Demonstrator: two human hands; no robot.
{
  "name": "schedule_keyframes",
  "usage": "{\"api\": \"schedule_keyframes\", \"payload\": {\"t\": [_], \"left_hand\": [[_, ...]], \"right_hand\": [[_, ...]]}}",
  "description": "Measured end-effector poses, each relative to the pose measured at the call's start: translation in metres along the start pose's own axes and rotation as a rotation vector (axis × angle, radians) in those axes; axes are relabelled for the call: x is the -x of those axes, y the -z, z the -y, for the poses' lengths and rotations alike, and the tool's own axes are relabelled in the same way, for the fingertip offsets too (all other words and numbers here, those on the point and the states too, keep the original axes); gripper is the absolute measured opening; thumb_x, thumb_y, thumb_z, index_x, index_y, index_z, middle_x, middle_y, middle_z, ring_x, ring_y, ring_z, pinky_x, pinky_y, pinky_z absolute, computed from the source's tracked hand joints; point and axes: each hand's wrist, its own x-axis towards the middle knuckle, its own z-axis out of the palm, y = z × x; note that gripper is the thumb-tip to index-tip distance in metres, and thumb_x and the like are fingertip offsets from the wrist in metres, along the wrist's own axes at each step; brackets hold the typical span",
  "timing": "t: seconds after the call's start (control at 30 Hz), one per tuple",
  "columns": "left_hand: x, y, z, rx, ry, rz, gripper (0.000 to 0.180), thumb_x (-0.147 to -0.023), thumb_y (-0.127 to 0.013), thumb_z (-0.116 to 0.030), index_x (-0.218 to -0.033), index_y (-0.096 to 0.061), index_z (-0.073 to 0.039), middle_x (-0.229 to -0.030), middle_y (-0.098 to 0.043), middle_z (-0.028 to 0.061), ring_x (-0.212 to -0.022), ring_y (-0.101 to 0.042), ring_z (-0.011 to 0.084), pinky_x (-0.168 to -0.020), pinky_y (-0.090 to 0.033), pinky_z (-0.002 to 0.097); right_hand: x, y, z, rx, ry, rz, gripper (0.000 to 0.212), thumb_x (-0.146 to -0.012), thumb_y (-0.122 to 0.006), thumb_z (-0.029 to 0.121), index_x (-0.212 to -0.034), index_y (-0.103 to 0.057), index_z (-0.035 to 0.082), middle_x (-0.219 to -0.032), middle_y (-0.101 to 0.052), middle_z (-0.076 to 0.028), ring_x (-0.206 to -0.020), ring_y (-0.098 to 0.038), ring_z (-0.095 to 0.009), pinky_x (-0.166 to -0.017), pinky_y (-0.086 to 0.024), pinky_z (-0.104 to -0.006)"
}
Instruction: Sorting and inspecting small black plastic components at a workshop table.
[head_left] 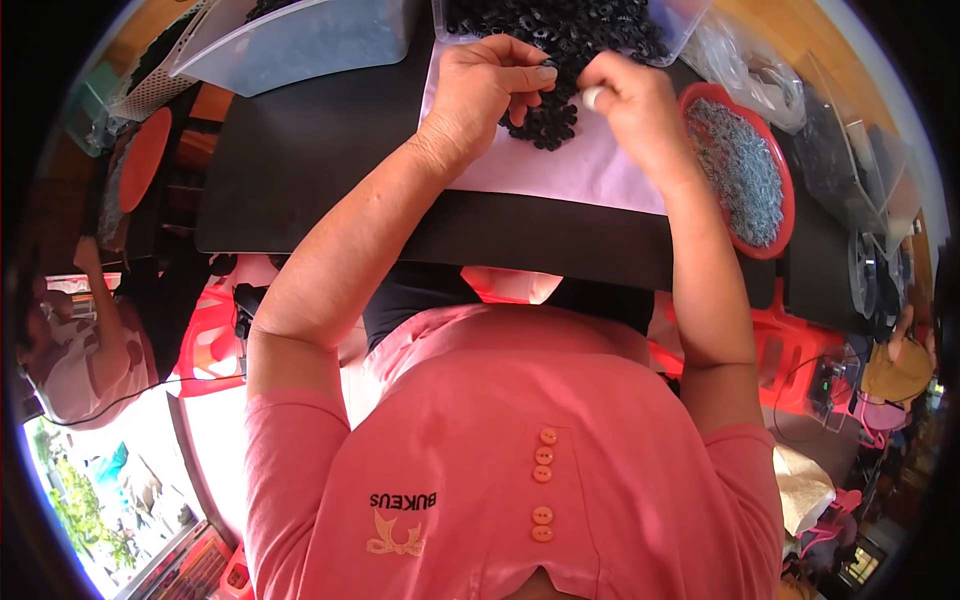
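My left hand [478,92] is over the far middle of the table, its thumb and forefinger pinched together. Just right of it, my right hand [642,108] is closed too, with thumb and fingers drawn in. Whatever sits between the fingertips of either hand is too small to make out against the black behind. Between and below the hands lies a small heap of black parts [545,128] on a pale pink sheet [590,170]. Many more such black parts [600,28] fill a clear plastic bin [688,30] directly beyond my hands.
A red bowl [786,190] of bluish-grey small pieces [738,170] stands right of my right forearm. Clear plastic bags [750,80] lie behind it. Another translucent bin [320,50] occupies the far left of the black table [300,180]. Other people sit at both sides.
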Motion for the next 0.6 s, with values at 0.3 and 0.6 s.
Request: {"api": "schedule_keyframes", "payload": {"t": [0.3,0.6], "left_hand": [[0.005,-0.007,-0.002,-0.084,-0.009,0.055,0.015,-0.085,-0.069,-0.005,-0.097,-0.066,0.004,-0.077,-0.067,0.0069,-0.061,-0.059,0.0105,-0.05,-0.045,0.024],[0.009,-0.01,-0.003,-0.107,-0.017,0.07,0.015,-0.086,-0.068,-0.005,-0.097,-0.067,0.004,-0.077,-0.066,0.0061,-0.062,-0.058,0.0097,-0.051,-0.045,0.0241]], "right_hand": [[0.001,0.004,0.018,-0.639,-0.138,-0.099,0.02,-0.086,-0.057,-0.003,-0.103,-0.068,-0.001,-0.094,-0.068,-0.004,-0.089,-0.063,-0.01,-0.085,-0.049,-0.024],[0.001,0.003,0.014,-0.654,-0.137,-0.075,0.02,-0.085,-0.058,-0.003,-0.103,-0.067,-0.002,-0.092,-0.066,-0.004,-0.087,-0.062,-0.009,-0.084,-0.048,-0.0225]]}}
